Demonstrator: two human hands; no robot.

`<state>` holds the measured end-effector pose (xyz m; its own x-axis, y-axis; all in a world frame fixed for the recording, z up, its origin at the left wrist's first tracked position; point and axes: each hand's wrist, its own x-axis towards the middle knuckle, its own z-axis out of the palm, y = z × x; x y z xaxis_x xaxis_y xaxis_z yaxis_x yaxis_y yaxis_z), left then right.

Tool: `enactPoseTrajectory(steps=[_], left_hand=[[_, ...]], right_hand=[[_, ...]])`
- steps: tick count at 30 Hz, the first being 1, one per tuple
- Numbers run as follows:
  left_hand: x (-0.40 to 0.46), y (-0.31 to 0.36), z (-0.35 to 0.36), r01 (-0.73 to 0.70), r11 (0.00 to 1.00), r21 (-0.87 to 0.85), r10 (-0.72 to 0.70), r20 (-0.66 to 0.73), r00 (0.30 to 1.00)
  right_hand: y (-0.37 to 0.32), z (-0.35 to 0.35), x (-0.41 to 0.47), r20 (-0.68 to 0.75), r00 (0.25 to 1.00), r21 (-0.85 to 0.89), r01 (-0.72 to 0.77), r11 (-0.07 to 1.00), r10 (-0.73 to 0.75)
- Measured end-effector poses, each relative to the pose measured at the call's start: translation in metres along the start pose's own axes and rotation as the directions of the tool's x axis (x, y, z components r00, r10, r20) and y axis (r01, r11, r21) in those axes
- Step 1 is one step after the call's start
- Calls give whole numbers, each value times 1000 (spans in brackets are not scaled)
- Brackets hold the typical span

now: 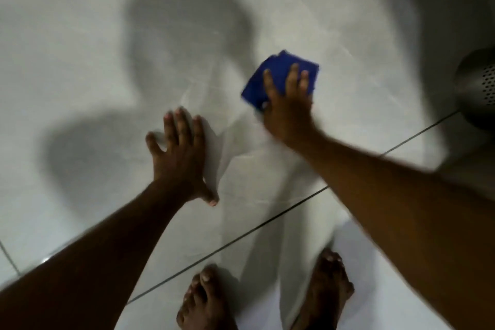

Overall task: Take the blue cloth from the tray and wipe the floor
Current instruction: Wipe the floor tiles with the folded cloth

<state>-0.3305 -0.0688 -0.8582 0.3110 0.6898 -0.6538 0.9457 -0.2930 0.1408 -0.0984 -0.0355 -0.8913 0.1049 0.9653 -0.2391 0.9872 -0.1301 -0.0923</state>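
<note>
A folded blue cloth (pixel 278 72) lies flat on the pale tiled floor (pixel 93 67), right of centre. My right hand (pixel 288 104) presses down on it with fingers spread over its near half. My left hand (pixel 179 153) rests flat on the floor to the left, fingers apart and holding nothing. The picture is blurred by motion. No tray is in view.
A perforated metal container (pixel 479 88) stands at the right edge, close to the cloth. My two bare feet (pixel 262 295) are at the bottom. A dark grout line (pixel 267 220) crosses the floor diagonally. Large shadows lie on the tiles to the left.
</note>
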Motion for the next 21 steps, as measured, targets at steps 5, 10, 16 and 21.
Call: enactPoseTrajectory(steps=[5,10,16,21], left_hand=[[-7,-3,-5,-5,1000,-4,5,-1,1000],[-1,0,1,9,1000,0,-9,-6,1000],[-1,-4,5,26,1000,13,-25,-21,999],[-4,-7,5,30,999,13,-30,-8,1000]], right_hand=[[35,12,-154,291,704,-23,683,730,-648],[49,-13,-31,53,950,-43,310,950,-308],[-33,18,-68,94,879,12,469,883,-468],[112,-11,-124,379,567,33,782,623,-732]])
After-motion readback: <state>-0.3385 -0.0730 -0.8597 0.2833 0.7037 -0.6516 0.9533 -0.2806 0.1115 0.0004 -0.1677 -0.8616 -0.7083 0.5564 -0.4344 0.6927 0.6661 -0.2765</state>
